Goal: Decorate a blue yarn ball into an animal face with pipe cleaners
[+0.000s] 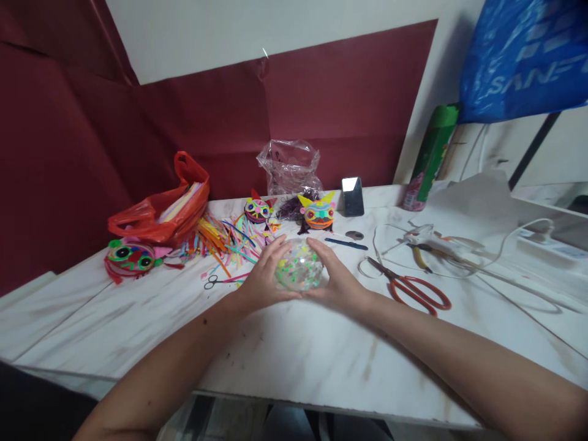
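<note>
Between my two hands is a clear round ball [301, 266] with green, yellow and orange specks. My left hand [265, 275] wraps its left side and my right hand [337, 277] its right side, the fingertips nearly meeting below it. Whether it rests on the tabletop I cannot tell. Just behind it sit two colourful animal-face figures, one with yellow ears [318, 214] and one with red ears [258, 210]. Red-handled scissors [416, 291] lie open to the right of my right hand. Small scissors [214, 282] lie left of my left hand.
A third figure [131, 257] lies at left beside a red plastic bag [160, 214] and a heap of coloured strips [220, 239]. Behind are a crumpled clear bag [291, 168], a phone [353, 197] and a green spray can [432, 159]. Pliers [441, 254] and a white cable [514, 233] lie right.
</note>
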Tool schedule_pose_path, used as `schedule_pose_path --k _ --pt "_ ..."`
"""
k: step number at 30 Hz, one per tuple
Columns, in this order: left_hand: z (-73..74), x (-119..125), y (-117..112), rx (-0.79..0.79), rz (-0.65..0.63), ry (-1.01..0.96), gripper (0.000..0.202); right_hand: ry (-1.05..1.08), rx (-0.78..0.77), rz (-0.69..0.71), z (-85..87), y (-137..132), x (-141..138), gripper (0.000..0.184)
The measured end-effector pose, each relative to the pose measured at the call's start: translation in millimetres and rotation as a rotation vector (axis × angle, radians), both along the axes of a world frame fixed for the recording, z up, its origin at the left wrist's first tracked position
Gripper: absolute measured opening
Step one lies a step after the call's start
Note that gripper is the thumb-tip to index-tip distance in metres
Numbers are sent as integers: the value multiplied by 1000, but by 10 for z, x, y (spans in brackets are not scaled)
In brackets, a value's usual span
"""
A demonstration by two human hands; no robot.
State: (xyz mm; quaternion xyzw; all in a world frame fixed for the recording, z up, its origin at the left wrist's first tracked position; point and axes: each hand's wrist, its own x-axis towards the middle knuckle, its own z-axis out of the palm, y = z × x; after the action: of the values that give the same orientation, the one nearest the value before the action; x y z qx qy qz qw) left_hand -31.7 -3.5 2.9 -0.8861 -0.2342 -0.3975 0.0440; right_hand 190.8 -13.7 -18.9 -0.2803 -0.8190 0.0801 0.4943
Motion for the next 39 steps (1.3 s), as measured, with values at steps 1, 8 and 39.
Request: schedule_pose_path --k 1,8,39 --pt "6 0 -7 -7 -8 11 100 6 -26 8 3 -4 3 100" --pt "28 7 -38 43 -40 -47 93 48 -149 115 55 -54 9 99" --pt "91 64 -198 -438 -62 -263 43 150 -219 -8 155 -144 -110 83"
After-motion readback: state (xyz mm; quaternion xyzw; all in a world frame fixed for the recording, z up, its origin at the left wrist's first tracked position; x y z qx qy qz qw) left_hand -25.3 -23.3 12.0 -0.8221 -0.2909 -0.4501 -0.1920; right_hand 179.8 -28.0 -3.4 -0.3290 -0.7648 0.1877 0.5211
